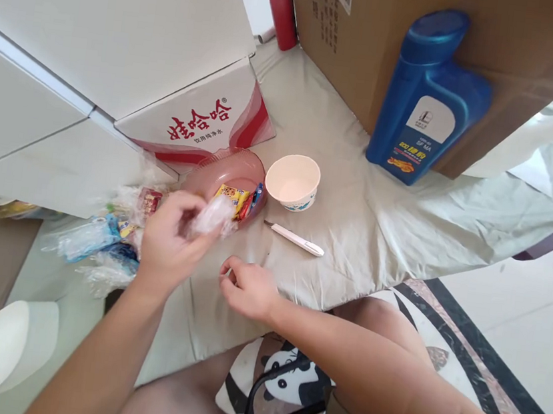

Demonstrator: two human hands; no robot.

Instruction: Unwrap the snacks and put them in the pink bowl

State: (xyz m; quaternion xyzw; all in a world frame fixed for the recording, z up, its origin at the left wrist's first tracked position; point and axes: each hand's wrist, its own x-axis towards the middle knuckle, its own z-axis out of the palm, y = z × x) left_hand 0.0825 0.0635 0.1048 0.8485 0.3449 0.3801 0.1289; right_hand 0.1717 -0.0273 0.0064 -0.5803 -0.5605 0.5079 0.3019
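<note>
My left hand point(172, 234) is closed on a crumpled clear plastic wrapper point(215, 216), raised over the near edge of a pink translucent bowl point(199, 176). In that bowl lie several small snack packets point(235, 196), yellow, red and blue; the wrapper partly covers them. My right hand point(249, 289) rests on the cloth near the table's front edge, its fingers curled in, with nothing visible in them. Right of the pink bowl stands a white paper bowl point(294, 181) with a blue pattern on its side. A white-handled knife point(297, 240) lies on the cloth just in front of it.
Plastic packaging point(101, 239) is heaped at the left. Behind stand a red-and-white carton point(206, 121), a large brown box point(347, 41), a blue oil bottle point(425, 104) and a red bottle point(280, 9). A white rounded object point(2, 348) is at lower left.
</note>
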